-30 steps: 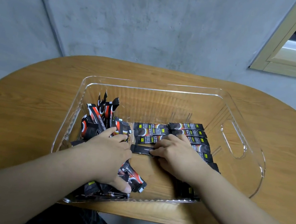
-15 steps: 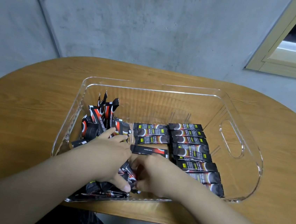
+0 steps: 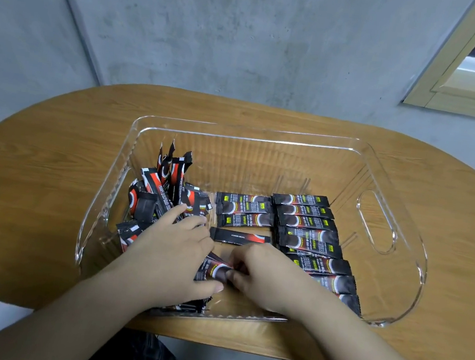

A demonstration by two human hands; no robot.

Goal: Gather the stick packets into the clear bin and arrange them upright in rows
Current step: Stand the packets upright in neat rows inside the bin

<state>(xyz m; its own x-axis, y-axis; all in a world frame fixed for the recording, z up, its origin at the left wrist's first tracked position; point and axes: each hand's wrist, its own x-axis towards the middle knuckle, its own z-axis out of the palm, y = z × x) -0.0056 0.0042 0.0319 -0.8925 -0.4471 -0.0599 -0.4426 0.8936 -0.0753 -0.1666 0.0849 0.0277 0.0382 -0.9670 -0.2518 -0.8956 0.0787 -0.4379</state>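
Note:
A clear bin (image 3: 410, 198) stands on the wooden table (image 3: 39, 188). A loose heap of black-and-red stick packets (image 3: 165, 189) fills its left side, some leaning upright. Two neat rows lie flat: a short middle row (image 3: 243, 209) and a longer right row (image 3: 307, 228). One packet (image 3: 239, 236) lies alone below the middle row. My left hand (image 3: 169, 255) rests on the heap with its fingers spread. My right hand (image 3: 261, 273) pinches one packet (image 3: 213, 269) near the bin's front, between both hands.
The bin has a cut-out handle (image 3: 375, 220) in its right wall. A grey concrete wall rises behind the table, with a window frame (image 3: 460, 86) at the upper right. The table's front edge runs just below the bin.
My right hand left the right row, moved to the front centre next to my left hand and took hold of a packet from the heap. My left hand stayed on the heap.

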